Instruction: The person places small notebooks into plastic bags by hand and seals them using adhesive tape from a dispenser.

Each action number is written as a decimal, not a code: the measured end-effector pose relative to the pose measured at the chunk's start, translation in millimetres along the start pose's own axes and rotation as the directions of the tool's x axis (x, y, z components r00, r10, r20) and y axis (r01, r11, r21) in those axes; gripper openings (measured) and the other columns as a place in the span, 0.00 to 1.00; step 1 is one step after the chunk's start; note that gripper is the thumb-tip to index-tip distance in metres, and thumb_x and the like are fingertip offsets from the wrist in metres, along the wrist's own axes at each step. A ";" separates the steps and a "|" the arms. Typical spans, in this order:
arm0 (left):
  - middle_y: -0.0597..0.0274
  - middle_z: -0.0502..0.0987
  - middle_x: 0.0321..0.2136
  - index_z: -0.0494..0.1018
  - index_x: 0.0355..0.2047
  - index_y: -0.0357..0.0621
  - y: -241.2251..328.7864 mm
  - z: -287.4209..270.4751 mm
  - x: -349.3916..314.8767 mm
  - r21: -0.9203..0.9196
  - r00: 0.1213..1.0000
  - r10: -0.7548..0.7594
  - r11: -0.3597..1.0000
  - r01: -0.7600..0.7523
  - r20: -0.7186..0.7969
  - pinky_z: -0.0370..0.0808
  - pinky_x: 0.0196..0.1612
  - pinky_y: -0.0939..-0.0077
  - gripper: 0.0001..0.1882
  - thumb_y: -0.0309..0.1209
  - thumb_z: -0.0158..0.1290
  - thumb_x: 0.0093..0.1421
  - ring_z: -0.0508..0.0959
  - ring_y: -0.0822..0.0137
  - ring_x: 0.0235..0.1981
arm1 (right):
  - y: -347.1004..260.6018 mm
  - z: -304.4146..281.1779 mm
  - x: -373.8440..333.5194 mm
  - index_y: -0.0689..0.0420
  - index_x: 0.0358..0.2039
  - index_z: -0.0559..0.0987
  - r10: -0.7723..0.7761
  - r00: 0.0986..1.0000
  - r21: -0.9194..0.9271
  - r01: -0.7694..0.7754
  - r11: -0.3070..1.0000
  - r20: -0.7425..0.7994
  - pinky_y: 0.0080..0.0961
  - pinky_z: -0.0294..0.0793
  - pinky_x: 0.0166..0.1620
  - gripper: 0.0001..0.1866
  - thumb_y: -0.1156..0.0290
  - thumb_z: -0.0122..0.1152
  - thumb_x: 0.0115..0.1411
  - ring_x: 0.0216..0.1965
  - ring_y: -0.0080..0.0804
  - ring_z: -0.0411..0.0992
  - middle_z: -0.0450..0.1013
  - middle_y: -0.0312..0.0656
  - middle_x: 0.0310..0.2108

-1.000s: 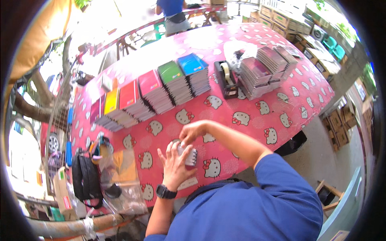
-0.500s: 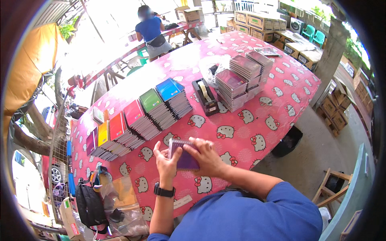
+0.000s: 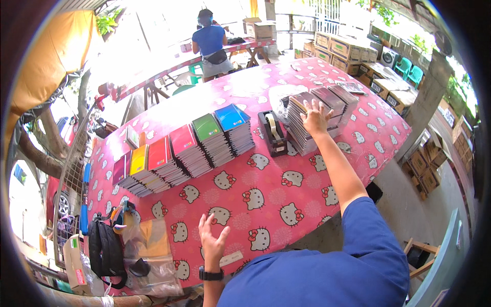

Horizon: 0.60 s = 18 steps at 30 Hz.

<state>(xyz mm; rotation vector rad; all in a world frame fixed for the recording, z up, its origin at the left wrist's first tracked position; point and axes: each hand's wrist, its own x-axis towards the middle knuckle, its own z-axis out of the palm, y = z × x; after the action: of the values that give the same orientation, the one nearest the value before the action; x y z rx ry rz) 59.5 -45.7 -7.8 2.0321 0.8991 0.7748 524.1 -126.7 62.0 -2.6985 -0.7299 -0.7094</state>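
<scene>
My right hand [image 3: 316, 121] reaches far forward, its fingers spread over the top of the stacks of spiral notebooks [image 3: 303, 134] in clear wrap at the right. It touches or hovers just above the front stack; part of the top cover is hidden under it. My left hand [image 3: 212, 242] is empty above the near table edge, fingers apart, with a black watch [image 3: 211, 275] on the wrist. To the left of the right hand stands a black tape dispenser [image 3: 273, 134]. A row of notebook stacks with purple, yellow, red, pink, green and blue covers [image 3: 231, 117] crosses the table's left half.
A pink patterned cloth covers the table [image 3: 266, 204]. A black backpack [image 3: 106, 250] and plastic bags [image 3: 153, 256] lie at the near left corner. Cardboard boxes [image 3: 348, 49] are piled beyond the far right edge. Another person [image 3: 209, 46] is at a back table.
Both hands were holding a small purple notebook near the table's front. Now the right hand has stretched out to the right-hand stacks, and the left is empty and lower. The view has shifted slightly.
</scene>
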 end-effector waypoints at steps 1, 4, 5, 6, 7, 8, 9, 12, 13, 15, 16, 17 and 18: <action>0.46 0.56 0.58 0.66 0.52 0.41 -7.8 -6.3 -6.3 -0.004 1.000 -0.014 1.000 0.014 -0.015 0.58 0.58 0.62 0.32 0.37 0.61 0.48 0.58 0.53 0.60 | -6.3 4.1 2.6 0.41 0.58 0.65 0.015 1.000 0.003 -0.015 1.000 -0.011 0.69 0.44 0.57 0.30 0.57 0.58 0.54 0.63 0.45 0.50 0.57 0.41 0.61; 0.44 0.60 0.56 0.70 0.48 0.42 -40.6 -36.0 -42.8 -0.108 0.967 -0.220 0.972 0.207 -0.130 0.60 0.57 0.60 0.26 0.37 0.59 0.48 0.62 0.50 0.57 | -38.9 10.8 1.7 0.44 0.56 0.67 -0.018 0.999 -0.050 0.016 0.999 -0.041 0.71 0.45 0.56 0.27 0.56 0.58 0.54 0.61 0.46 0.53 0.60 0.43 0.58; 0.43 0.63 0.54 0.70 0.48 0.42 -48.5 -36.3 -46.8 -0.068 0.972 -0.185 0.982 0.177 -0.144 0.61 0.57 0.61 0.25 0.36 0.59 0.48 0.64 0.50 0.56 | -11.8 25.3 10.1 0.46 0.54 0.69 -0.087 0.982 -0.090 0.072 0.993 -0.166 0.69 0.49 0.55 0.27 0.56 0.58 0.53 0.59 0.47 0.56 0.61 0.42 0.57; 0.44 0.64 0.53 0.71 0.47 0.42 -48.6 -40.7 -51.4 -0.041 0.969 -0.185 0.983 0.180 -0.164 0.61 0.56 0.62 0.25 0.35 0.59 0.48 0.64 0.51 0.55 | -0.6 27.4 14.5 0.48 0.52 0.70 -0.234 0.938 -0.157 0.199 0.967 -0.255 0.62 0.53 0.54 0.26 0.56 0.59 0.53 0.55 0.48 0.58 0.64 0.41 0.55; 0.45 0.66 0.52 0.71 0.46 0.41 -48.6 -47.7 -55.0 -0.005 0.961 -0.191 0.981 0.194 -0.202 0.62 0.56 0.63 0.24 0.35 0.59 0.48 0.65 0.51 0.54 | -15.7 25.8 4.4 0.49 0.52 0.71 -0.250 0.907 -0.123 0.221 0.967 -0.339 0.57 0.54 0.53 0.25 0.56 0.59 0.53 0.54 0.47 0.60 0.65 0.41 0.53; 0.47 0.69 0.48 0.72 0.44 0.41 -54.6 -52.5 -59.4 -0.004 0.952 -0.170 0.985 0.175 -0.255 0.64 0.54 0.64 0.22 0.34 0.58 0.49 0.68 0.53 0.51 | -35.8 19.5 -14.4 0.50 0.51 0.71 -0.256 0.871 -0.081 0.245 0.966 -0.419 0.52 0.55 0.53 0.24 0.57 0.59 0.53 0.53 0.46 0.61 0.66 0.42 0.52; 0.49 0.73 0.45 0.74 0.42 0.41 -60.2 -57.5 -63.5 0.000 0.944 -0.142 0.989 0.149 -0.299 0.66 0.52 0.65 0.19 0.33 0.58 0.50 0.71 0.54 0.48 | -64.7 7.1 -35.5 0.53 0.44 0.75 -0.296 0.874 0.119 0.365 0.923 -0.385 0.42 0.61 0.50 0.18 0.61 0.59 0.54 0.48 0.43 0.65 0.70 0.43 0.45; 0.57 0.79 0.27 0.78 0.30 0.40 -49.4 -80.9 -77.4 -0.215 0.899 -0.298 0.947 0.237 -0.321 0.72 0.39 0.73 0.07 0.30 0.56 0.52 0.78 0.64 0.32 | -204.0 -30.7 -147.3 0.57 0.26 0.79 -0.493 0.868 0.798 0.337 0.499 -0.058 0.33 0.70 0.37 0.03 0.73 0.58 0.53 0.31 0.38 0.72 0.74 0.43 0.25; 0.57 0.79 0.26 0.78 0.29 0.40 -41.9 -86.8 -78.2 -0.292 0.900 -0.295 0.935 0.202 -0.321 0.72 0.37 0.76 0.06 0.29 0.56 0.53 0.78 0.66 0.31 | -231.8 -14.0 -179.8 0.56 0.27 0.79 -0.666 0.734 0.802 0.475 0.362 -0.135 0.32 0.71 0.36 0.04 0.76 0.59 0.48 0.31 0.38 0.72 0.74 0.43 0.26; 0.57 0.79 0.27 0.78 0.29 0.40 -38.7 -103.5 -89.4 -0.284 0.889 -0.288 0.940 0.190 -0.356 0.72 0.36 0.77 0.06 0.28 0.56 0.54 0.78 0.68 0.31 | -308.7 -21.7 -262.4 0.57 0.26 0.79 -0.843 0.519 0.937 0.345 0.056 -0.141 0.32 0.71 0.37 0.05 0.77 0.59 0.46 0.32 0.39 0.72 0.74 0.43 0.26; 0.57 0.79 0.27 0.78 0.29 0.40 -40.2 -109.7 -93.5 -0.284 0.881 -0.295 0.939 0.195 -0.370 0.72 0.36 0.77 0.06 0.28 0.56 0.54 0.78 0.68 0.31 | -341.0 -13.1 -299.6 0.57 0.26 0.79 -0.877 0.447 0.938 0.345 -0.012 -0.176 0.33 0.71 0.36 0.04 0.76 0.58 0.47 0.30 0.41 0.71 0.73 0.43 0.25; 0.58 0.79 0.27 0.77 0.30 0.39 -43.9 -116.9 -100.9 -0.260 0.855 -0.291 0.947 0.191 -0.430 0.72 0.35 0.77 0.06 0.28 0.56 0.54 0.77 0.70 0.30 | -368.8 -34.8 -327.6 0.57 0.25 0.79 -0.926 0.339 0.962 0.263 -0.079 -0.168 0.35 0.71 0.36 0.04 0.75 0.57 0.48 0.31 0.44 0.71 0.72 0.44 0.25; 0.59 0.79 0.27 0.77 0.30 0.39 -46.8 -121.7 -105.7 -0.235 0.832 -0.279 0.954 0.184 -0.480 0.72 0.34 0.78 0.05 0.27 0.55 0.55 0.77 0.72 0.28 | -391.3 -38.5 -352.5 0.57 0.25 0.78 -0.943 0.282 0.965 0.239 -0.110 -0.177 0.35 0.71 0.37 0.04 0.74 0.57 0.48 0.32 0.44 0.71 0.72 0.44 0.26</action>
<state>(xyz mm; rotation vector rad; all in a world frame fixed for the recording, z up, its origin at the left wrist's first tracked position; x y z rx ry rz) -107.8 -60.0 -5.8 1.5374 1.2936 1.2367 36.2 46.4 -42.3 -1.0829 -2.0196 0.5833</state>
